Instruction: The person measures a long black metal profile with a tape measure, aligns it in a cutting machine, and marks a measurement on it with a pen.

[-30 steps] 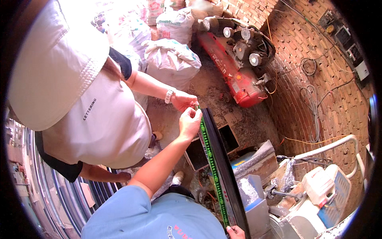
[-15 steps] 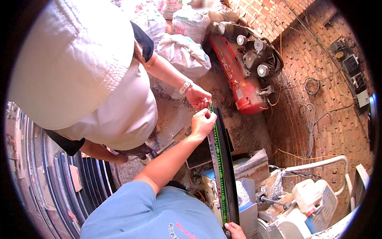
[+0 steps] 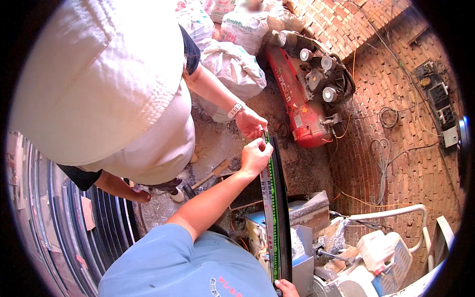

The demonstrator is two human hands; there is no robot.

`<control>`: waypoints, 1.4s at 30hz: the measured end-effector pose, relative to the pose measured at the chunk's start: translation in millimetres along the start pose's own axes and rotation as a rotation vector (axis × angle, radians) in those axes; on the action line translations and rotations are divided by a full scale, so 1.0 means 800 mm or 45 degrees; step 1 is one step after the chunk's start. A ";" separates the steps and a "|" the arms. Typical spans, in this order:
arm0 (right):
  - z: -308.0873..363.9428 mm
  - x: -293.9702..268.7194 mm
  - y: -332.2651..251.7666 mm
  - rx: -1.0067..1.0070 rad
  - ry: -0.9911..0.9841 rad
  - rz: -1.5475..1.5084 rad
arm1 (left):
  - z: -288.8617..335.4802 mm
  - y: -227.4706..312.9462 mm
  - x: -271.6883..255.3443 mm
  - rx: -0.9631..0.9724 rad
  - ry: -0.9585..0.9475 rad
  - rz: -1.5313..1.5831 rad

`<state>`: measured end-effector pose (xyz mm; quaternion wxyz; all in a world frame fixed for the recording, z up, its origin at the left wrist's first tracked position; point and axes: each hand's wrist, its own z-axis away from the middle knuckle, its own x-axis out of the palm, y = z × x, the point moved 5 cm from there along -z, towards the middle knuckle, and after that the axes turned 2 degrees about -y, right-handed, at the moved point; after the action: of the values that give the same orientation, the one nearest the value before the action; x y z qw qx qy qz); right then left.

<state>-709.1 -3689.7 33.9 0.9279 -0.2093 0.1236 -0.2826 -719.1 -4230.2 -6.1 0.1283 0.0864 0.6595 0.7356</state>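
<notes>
A long black profile bar (image 3: 282,218) runs away from my body. Along it lie a green tape measure blade (image 3: 271,213) with dark markings and a whitish printed strip (image 3: 267,218). My left hand (image 3: 256,156) is closed in a pinch on the blade near its far end. At the bar's near end, my right hand (image 3: 286,288) grips the bar's edge; only its thumb and part of the hand show. Just beyond my left hand, a co-worker's hand (image 3: 251,123), with a watch on the wrist, has its fingers at the blade's tip.
The co-worker in a pale cap (image 3: 99,74) stands at left, beside many dark profiles (image 3: 106,218). A red air compressor (image 3: 297,99) and white sacks (image 3: 232,69) stand at the back. A machine (image 3: 366,262) with a white tubular frame is at lower right, near the brick wall (image 3: 381,104).
The view has shifted slightly. The co-worker's head and torso appear slightly farther right. Both my hands keep their places on the blade and bar.
</notes>
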 end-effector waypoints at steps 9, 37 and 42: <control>-0.003 -0.003 0.005 -0.013 -0.019 -0.013 | 0.001 0.001 0.001 0.052 0.017 0.038; -0.002 -0.001 0.000 -0.036 -0.007 0.031 | -0.001 -0.007 0.003 0.108 -0.004 0.110; -0.004 -0.003 0.004 -0.020 0.028 0.044 | 0.001 -0.005 0.003 0.108 0.011 0.113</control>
<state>-710.5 -3687.0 30.2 0.9296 -0.2111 0.1398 -0.2677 -721.1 -4228.5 -9.9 0.0889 0.1180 0.6862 0.7123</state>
